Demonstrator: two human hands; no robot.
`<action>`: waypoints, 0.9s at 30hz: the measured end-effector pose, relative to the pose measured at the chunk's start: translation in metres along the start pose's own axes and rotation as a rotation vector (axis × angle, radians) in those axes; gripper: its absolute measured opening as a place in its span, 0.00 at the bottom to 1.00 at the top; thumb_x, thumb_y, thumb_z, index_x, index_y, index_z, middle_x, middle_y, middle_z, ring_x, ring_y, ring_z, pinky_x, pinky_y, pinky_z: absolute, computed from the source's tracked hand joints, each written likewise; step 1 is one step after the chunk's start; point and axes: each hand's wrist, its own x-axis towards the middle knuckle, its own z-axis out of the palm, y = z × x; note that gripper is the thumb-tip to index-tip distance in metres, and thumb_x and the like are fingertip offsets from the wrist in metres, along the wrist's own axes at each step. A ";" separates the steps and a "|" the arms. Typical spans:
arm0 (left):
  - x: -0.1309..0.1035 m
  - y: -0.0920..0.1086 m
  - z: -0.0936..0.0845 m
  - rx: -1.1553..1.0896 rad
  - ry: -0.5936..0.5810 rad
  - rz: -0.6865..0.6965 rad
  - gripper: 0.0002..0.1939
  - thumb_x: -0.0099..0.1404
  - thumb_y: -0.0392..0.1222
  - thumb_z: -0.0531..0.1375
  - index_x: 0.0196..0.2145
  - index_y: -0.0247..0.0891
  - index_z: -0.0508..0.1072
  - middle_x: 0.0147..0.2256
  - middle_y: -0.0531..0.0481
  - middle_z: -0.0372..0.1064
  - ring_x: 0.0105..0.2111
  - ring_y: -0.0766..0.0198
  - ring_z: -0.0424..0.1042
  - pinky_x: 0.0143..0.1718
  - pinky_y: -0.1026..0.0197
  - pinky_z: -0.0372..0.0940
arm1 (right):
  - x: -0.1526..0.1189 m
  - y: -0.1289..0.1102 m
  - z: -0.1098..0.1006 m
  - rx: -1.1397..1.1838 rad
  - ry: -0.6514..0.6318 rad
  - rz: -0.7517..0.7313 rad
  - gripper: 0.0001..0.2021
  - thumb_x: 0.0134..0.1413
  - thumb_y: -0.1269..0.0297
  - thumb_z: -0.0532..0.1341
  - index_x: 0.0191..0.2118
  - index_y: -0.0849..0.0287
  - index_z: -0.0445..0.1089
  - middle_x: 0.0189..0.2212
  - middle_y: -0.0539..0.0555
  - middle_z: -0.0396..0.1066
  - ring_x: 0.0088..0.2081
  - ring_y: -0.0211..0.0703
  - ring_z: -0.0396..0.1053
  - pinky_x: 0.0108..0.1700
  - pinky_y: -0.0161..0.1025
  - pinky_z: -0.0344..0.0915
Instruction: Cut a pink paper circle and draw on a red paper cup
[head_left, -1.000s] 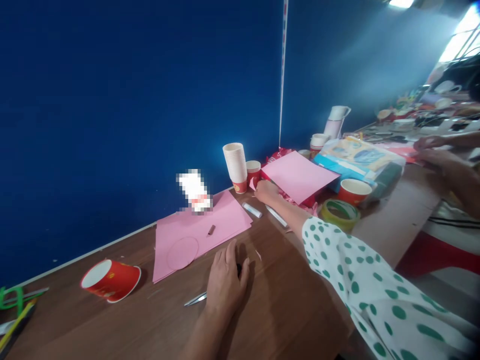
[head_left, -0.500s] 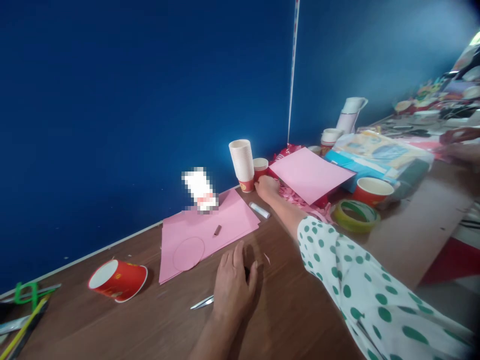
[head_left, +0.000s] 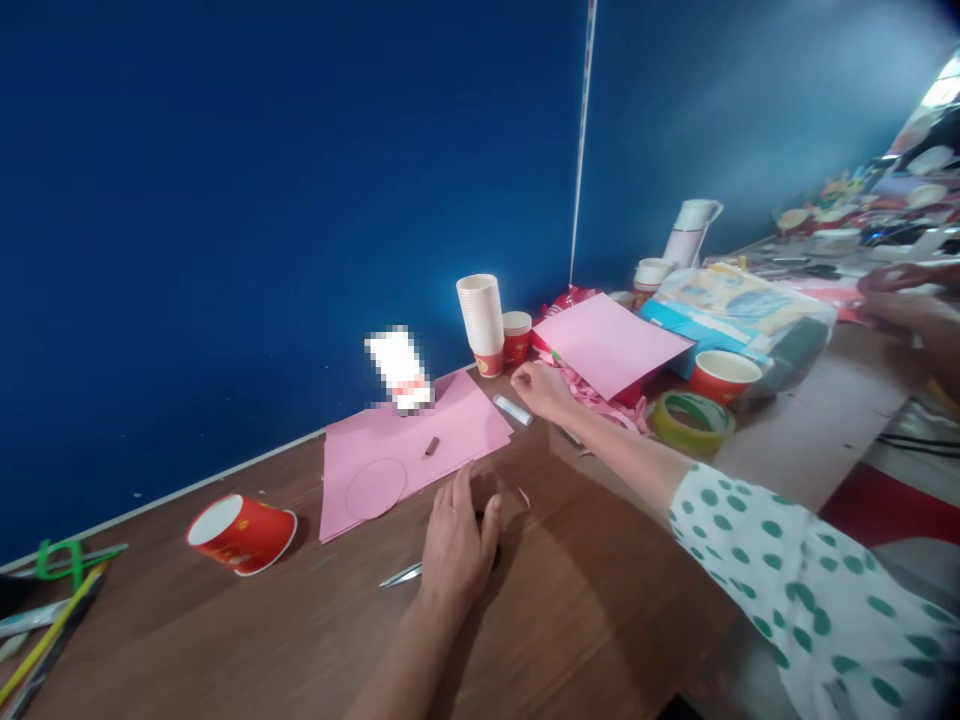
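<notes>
- Scissors (head_left: 403, 574), lower centre: blades poke out from under left hand (head_left: 459, 545), palm down, thumb spread apart.
- Right hand (head_left: 541, 390), right of centre: eased back from short cup stack (head_left: 517, 340); fingers curled, contents unclear.
- Pink scrap seen there earlier no longer shows; likely released beside shreds (head_left: 589, 385).

The paper (head_left: 401, 438) looks matt, the blades (head_left: 403, 574) shiny metal.

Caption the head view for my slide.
Left hand over a pointed silver metal tool, right hand near a slim white tube, with overlapping pink paper sheets and a red paper cup.
</notes>
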 end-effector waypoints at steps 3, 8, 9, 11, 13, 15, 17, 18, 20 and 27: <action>0.000 0.001 -0.002 -0.034 0.026 -0.022 0.26 0.65 0.47 0.48 0.58 0.36 0.53 0.53 0.39 0.62 0.53 0.53 0.60 0.52 0.46 0.57 | -0.019 -0.008 0.000 -0.037 -0.070 -0.089 0.13 0.54 0.55 0.57 0.39 0.58 0.69 0.37 0.54 0.74 0.39 0.44 0.70 0.38 0.35 0.62; -0.002 0.002 -0.005 -0.041 0.085 0.015 0.25 0.64 0.46 0.49 0.57 0.36 0.54 0.50 0.40 0.64 0.51 0.54 0.63 0.51 0.48 0.59 | -0.032 -0.015 0.003 -0.118 -0.129 -0.133 0.10 0.52 0.63 0.59 0.40 0.63 0.68 0.40 0.61 0.71 0.42 0.48 0.69 0.42 0.37 0.61; -0.003 0.002 -0.005 -0.045 0.101 0.017 0.24 0.65 0.45 0.49 0.57 0.37 0.54 0.49 0.40 0.65 0.50 0.54 0.63 0.50 0.48 0.59 | -0.032 -0.015 0.004 -0.128 -0.132 -0.134 0.10 0.53 0.64 0.59 0.41 0.63 0.67 0.41 0.61 0.71 0.43 0.48 0.69 0.42 0.38 0.61; -0.004 0.003 -0.006 -0.057 0.124 0.010 0.22 0.65 0.45 0.49 0.56 0.37 0.57 0.48 0.41 0.66 0.49 0.55 0.64 0.50 0.49 0.59 | -0.032 -0.015 0.003 -0.142 -0.128 -0.132 0.11 0.54 0.64 0.58 0.42 0.63 0.66 0.42 0.62 0.70 0.44 0.49 0.68 0.43 0.39 0.61; -0.003 0.003 -0.007 -0.081 0.139 -0.005 0.19 0.65 0.44 0.49 0.52 0.38 0.61 0.47 0.42 0.67 0.49 0.55 0.65 0.49 0.50 0.60 | -0.034 -0.016 0.001 -0.147 -0.110 -0.128 0.13 0.55 0.63 0.57 0.45 0.63 0.65 0.44 0.64 0.68 0.44 0.51 0.68 0.42 0.41 0.62; -0.001 0.002 -0.009 -0.141 0.170 -0.027 0.16 0.65 0.44 0.49 0.47 0.38 0.66 0.45 0.43 0.68 0.47 0.57 0.66 0.49 0.52 0.60 | -0.039 -0.018 -0.003 -0.139 -0.081 -0.138 0.15 0.55 0.62 0.56 0.47 0.63 0.64 0.45 0.65 0.67 0.45 0.53 0.67 0.42 0.43 0.62; 0.004 -0.003 -0.013 -0.237 0.229 -0.067 0.14 0.65 0.43 0.48 0.43 0.38 0.68 0.43 0.44 0.70 0.45 0.59 0.68 0.47 0.55 0.61 | -0.049 -0.021 -0.008 -0.114 -0.056 -0.177 0.15 0.56 0.62 0.56 0.48 0.61 0.63 0.47 0.63 0.66 0.47 0.52 0.65 0.44 0.43 0.62; 0.007 -0.007 -0.016 -0.283 0.270 -0.103 0.14 0.65 0.44 0.48 0.42 0.38 0.69 0.42 0.44 0.70 0.43 0.60 0.69 0.46 0.56 0.62 | -0.056 -0.023 -0.011 -0.096 -0.050 -0.205 0.15 0.56 0.62 0.56 0.48 0.60 0.64 0.48 0.62 0.66 0.48 0.51 0.65 0.45 0.42 0.61; 0.014 -0.018 -0.023 -0.325 0.318 -0.169 0.14 0.65 0.44 0.48 0.42 0.37 0.69 0.41 0.44 0.71 0.41 0.60 0.70 0.43 0.57 0.63 | -0.070 -0.025 -0.017 -0.054 -0.061 -0.272 0.14 0.58 0.61 0.55 0.47 0.58 0.65 0.46 0.58 0.67 0.46 0.46 0.66 0.46 0.39 0.61; 0.029 -0.058 -0.045 -0.261 0.314 -0.296 0.15 0.60 0.45 0.52 0.38 0.34 0.72 0.38 0.42 0.72 0.38 0.58 0.71 0.40 0.57 0.64 | -0.107 -0.018 -0.034 0.058 -0.169 -0.413 0.10 0.55 0.63 0.58 0.42 0.57 0.70 0.37 0.52 0.73 0.39 0.42 0.70 0.40 0.35 0.62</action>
